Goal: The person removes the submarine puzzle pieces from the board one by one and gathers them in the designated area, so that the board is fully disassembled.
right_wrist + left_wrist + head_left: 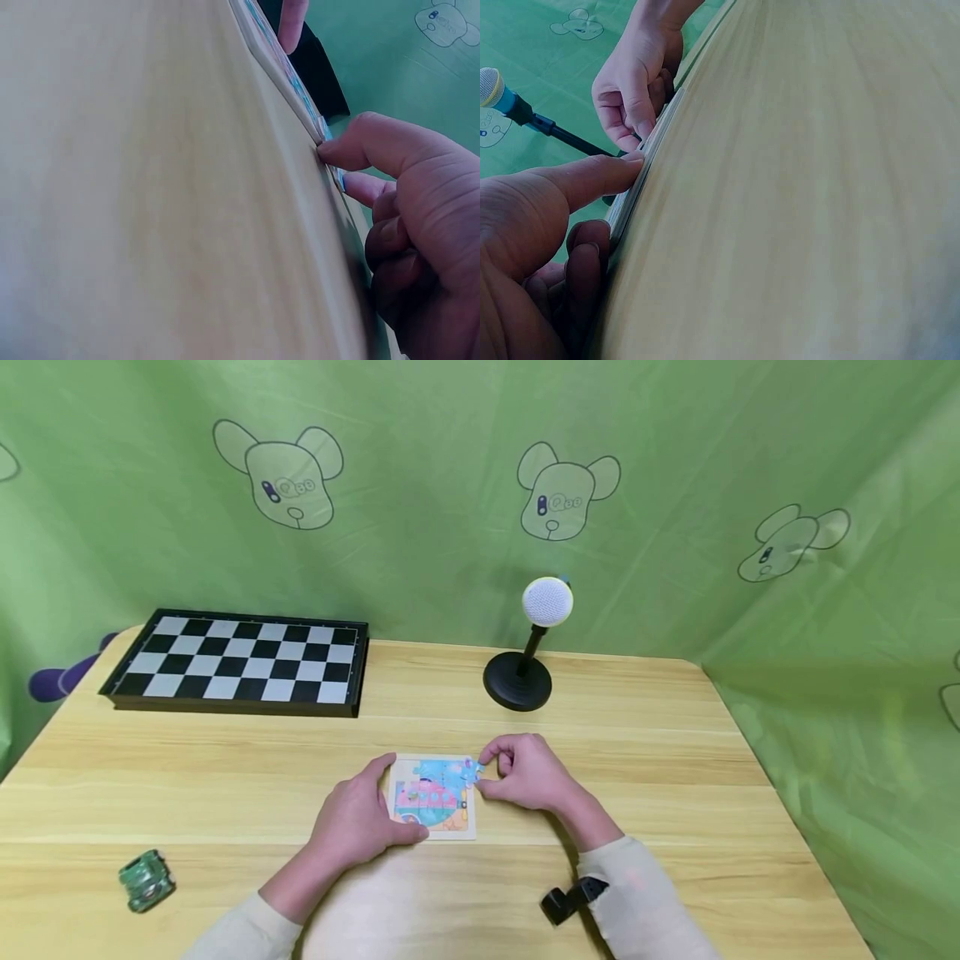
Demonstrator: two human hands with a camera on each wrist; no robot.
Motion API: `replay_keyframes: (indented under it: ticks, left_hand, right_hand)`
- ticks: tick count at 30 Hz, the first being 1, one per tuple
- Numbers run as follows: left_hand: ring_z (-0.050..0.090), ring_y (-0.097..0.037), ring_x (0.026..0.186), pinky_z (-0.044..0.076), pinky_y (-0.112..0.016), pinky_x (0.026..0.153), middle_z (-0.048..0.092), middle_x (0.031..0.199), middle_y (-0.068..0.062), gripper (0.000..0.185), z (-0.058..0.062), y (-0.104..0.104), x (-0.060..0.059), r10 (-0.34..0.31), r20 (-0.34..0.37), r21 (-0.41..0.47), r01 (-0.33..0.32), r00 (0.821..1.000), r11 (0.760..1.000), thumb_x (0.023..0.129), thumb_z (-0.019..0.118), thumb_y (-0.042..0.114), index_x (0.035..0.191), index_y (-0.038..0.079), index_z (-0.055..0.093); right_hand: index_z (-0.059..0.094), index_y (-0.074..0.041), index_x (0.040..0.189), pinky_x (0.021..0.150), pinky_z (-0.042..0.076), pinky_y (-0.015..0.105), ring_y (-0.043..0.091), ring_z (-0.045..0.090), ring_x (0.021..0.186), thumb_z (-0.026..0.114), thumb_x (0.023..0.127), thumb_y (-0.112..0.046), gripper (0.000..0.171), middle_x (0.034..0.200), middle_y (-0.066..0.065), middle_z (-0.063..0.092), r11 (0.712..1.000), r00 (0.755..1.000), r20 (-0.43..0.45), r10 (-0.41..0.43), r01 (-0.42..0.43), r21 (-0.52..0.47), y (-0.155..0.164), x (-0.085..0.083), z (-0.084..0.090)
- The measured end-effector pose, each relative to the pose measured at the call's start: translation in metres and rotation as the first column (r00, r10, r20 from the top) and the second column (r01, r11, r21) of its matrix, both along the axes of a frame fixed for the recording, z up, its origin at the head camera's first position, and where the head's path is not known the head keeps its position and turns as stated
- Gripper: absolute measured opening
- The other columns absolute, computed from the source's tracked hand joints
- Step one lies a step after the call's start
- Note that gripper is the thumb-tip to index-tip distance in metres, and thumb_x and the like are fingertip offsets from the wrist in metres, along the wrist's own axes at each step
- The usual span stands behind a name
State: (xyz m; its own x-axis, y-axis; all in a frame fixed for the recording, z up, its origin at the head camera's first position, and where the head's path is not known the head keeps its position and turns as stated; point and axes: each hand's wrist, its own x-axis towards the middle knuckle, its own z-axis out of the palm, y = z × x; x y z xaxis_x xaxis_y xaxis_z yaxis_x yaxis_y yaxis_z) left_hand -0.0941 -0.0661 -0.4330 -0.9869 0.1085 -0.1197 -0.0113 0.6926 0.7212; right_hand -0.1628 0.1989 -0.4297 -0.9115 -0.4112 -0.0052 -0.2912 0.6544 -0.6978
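Observation:
In the head view a jigsaw puzzle (427, 795) with a pale tray frame lies flat on the table, showing a pink and teal picture. My left hand (358, 820) holds the tray at its left side, index finger at the top left corner and thumb on the near edge. Between thumb and index finger, my right hand (528, 772) pinches a light blue puzzle piece (470, 770), which overlaps the tray's upper right edge. The right wrist view shows this piece (341, 180) tilted at the tray's rim. There is a pale gap in the picture's upper left.
A black-framed checkered board (243, 662) lies at the back left. Behind the puzzle stands a microphone (547, 602) on a round black base (517, 682). A small green toy car (146, 881) sits at the near left. Green printed curtain (442, 510) borders the table.

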Motion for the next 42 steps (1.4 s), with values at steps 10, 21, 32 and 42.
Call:
replay_keyframes:
  ticks: [10,21,32,42]
  left_hand:
    - [0.055,-0.021,0.076,0.051,-0.045,0.078,0.064,0.091,-0.007,0.111,0.0,0.0,0.0,-0.003,0.003,0.003,0.003,1.0,1.0,0.054,0.098,0.041,0.146,0.004,0.047]
    - [0.054,-0.021,0.075,0.051,-0.045,0.078,0.061,0.083,-0.004,0.111,-0.001,-0.001,-0.001,-0.008,0.001,0.003,0.008,1.0,1.0,0.054,0.097,0.041,0.146,0.004,0.047]
    - [0.056,-0.022,0.077,0.051,-0.046,0.079,0.063,0.086,-0.005,0.112,0.0,-0.002,-0.001,0.002,0.001,0.005,-0.002,1.0,1.0,0.053,0.097,0.041,0.146,0.004,0.047]
    - [0.058,-0.024,0.085,0.05,-0.047,0.081,0.067,0.107,-0.012,0.111,0.001,-0.001,-0.001,0.006,0.014,0.003,-0.006,1.0,1.0,0.054,0.097,0.042,0.146,0.006,0.048]
  right_hand:
    - [0.073,-0.011,0.089,0.068,0.044,0.028,0.006,0.038,0.053,0.087,0.074,-0.013,0.021,0.055,-0.007,0.042,0.999,1.0,-0.026,-0.014,0.013,-0.04,0.016,0.0,0.008]
    - [0.076,-0.01,0.096,0.074,0.041,0.029,0.008,0.034,0.054,0.083,0.078,-0.007,0.019,0.057,-0.007,0.036,0.998,0.999,0.025,0.022,-0.02,-0.066,0.041,-0.006,0.003]
    - [0.073,-0.003,0.104,0.068,0.04,0.025,0.011,0.033,0.055,0.086,0.077,-0.004,0.03,0.058,-0.001,0.035,0.968,0.995,0.078,0.058,-0.037,-0.249,0.031,-0.008,-0.004]
    - [0.07,-0.002,0.112,0.075,0.041,0.029,0.014,0.032,0.056,0.089,0.074,-0.006,0.042,0.061,0.001,0.032,0.967,0.988,0.086,0.126,-0.103,-0.235,-0.018,-0.002,-0.002]
